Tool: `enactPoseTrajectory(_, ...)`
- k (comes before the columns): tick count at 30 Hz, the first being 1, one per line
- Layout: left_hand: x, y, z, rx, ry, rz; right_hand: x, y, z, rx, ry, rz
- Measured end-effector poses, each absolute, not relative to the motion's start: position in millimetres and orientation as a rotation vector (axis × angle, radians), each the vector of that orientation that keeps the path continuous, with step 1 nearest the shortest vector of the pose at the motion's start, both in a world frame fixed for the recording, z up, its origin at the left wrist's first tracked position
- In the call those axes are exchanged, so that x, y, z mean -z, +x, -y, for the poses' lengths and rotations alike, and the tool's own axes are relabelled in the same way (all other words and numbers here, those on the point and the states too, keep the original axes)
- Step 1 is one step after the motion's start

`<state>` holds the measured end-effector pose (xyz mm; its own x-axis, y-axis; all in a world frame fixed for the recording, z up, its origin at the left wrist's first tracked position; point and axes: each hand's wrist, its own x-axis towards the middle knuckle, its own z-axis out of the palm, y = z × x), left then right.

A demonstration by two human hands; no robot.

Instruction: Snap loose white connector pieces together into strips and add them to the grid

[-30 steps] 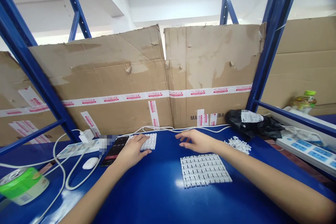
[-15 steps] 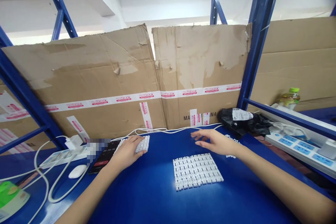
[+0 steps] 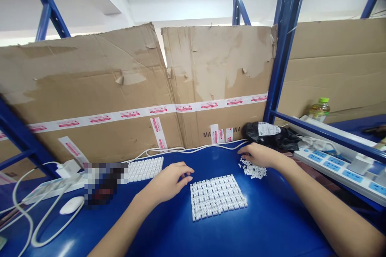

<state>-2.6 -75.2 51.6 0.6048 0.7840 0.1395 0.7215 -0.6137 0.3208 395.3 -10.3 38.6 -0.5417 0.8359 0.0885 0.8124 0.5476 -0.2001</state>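
Note:
A flat mat of joined small white plastic pieces (image 3: 217,196) lies on the blue table (image 3: 181,233) in front of me. My left hand (image 3: 169,182) rests just left of the mat, fingers loosely curled toward its edge, holding nothing I can see. My right hand (image 3: 258,155) lies palm down on a pile of loose white pieces (image 3: 252,169) at the back right, fingers bent over the pile. A smaller white block of joined pieces (image 3: 144,168) sits at the back left, apart from both hands.
Taped cardboard sheets (image 3: 169,88) wall off the back between blue rack posts (image 3: 279,44). A black bag (image 3: 271,134), power strip (image 3: 337,164) and bottle (image 3: 319,109) sit at the right. White cables (image 3: 36,217), a mouse (image 3: 71,204) and a charger (image 3: 70,168) lie at the left.
My left hand left the small white block and came right to the mat's edge. My right hand moved right onto the loose pile. The view swung right.

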Motion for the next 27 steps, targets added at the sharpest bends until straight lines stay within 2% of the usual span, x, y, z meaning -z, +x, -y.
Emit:
enactPoseTrajectory(5, -40, 1, 87, -0.516, 2.505, -1.193, -27, 381, 24, -0.103, -1.538, 2.582)
enactPoseTrajectory(8, -37, -4, 93, -0.483, 2.403, -1.204, -31, 369, 31, -0.149, -1.395, 2.559)
enactPoseTrajectory(15, -35, -11, 94, -0.496, 2.364, -1.177, -58, 359, 47, -0.660, -1.123, 2.563)
enactPoseTrajectory(19, -42, -9, 103, -0.402, 2.306, -1.295, -67, 360, 58, -0.833, -1.262, 2.579)
enactPoseTrajectory(24, -52, 1, 125, -0.108, 2.148, -1.406, -67, 354, 72, -1.352, -1.448, 2.600)
enactPoseTrajectory(27, -52, 10, 133, -0.072, 2.086, -1.394, -61, 348, 75, -1.495, -1.428, 2.563)
